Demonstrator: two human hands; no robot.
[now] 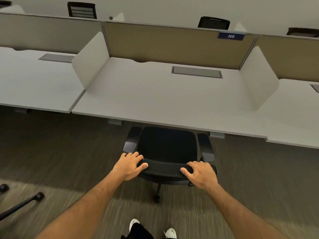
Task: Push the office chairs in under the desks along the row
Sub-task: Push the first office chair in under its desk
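A black mesh-backed office chair (167, 149) on castors is gripped at its backrest top by both hands, left (129, 165) and right (200, 173), its seat partly under the pale grey laminate tabletop (155, 100). The black plastic armrests (205, 147) could be jammed against the tabletop edge if they sit too high.

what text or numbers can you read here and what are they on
"305": white digits on a small blue plate at the top edge of the tan partition behind the desk.
No other text shows; the chair and the shoes show no readable marks.
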